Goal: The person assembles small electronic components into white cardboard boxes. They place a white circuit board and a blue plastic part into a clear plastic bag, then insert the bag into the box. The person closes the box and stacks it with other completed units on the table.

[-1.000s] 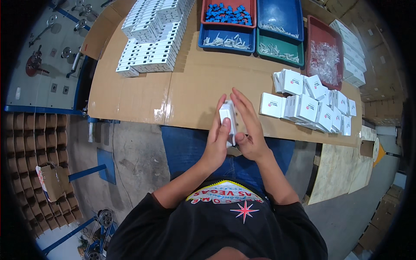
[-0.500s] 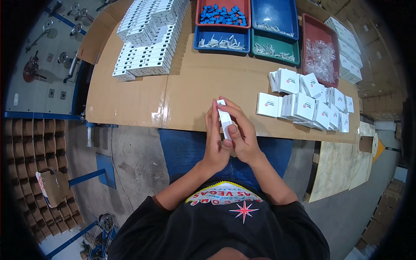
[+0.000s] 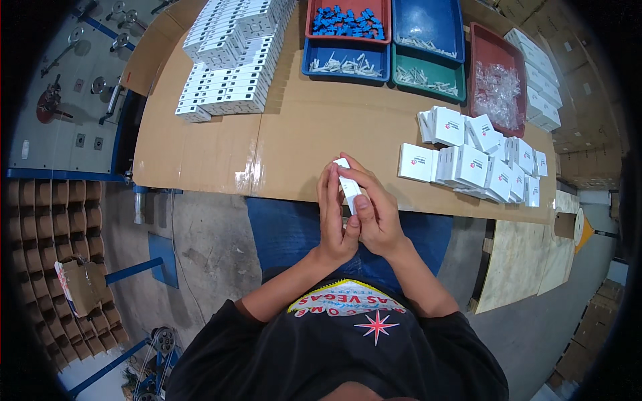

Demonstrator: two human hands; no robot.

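Note:
Between my two hands, just off the table's near edge, a small flat white box (image 3: 349, 190) is held upright on its narrow side. My left hand (image 3: 334, 217) presses flat against its left face, fingers together and pointing away. My right hand (image 3: 376, 210) wraps round the other side, its thumb on the near end and its fingers over the far end. Palms and fingers hide most of the box. To the right of my hands lies a loose pile of similar white square boxes (image 3: 471, 164), each with a small red mark.
Neatly stacked white square units (image 3: 231, 90) stand at the far left. Trays at the back hold blue parts (image 3: 344, 23), small white sticks (image 3: 344, 65) and clear plastic pieces (image 3: 496, 90). Long white boxes (image 3: 538, 83) line the right edge. Cardboard (image 3: 294, 134) covers the table.
My hands have stayed closed round the white box, shifting very slightly toward me. The fingers have moved a little on it. The table contents look the same.

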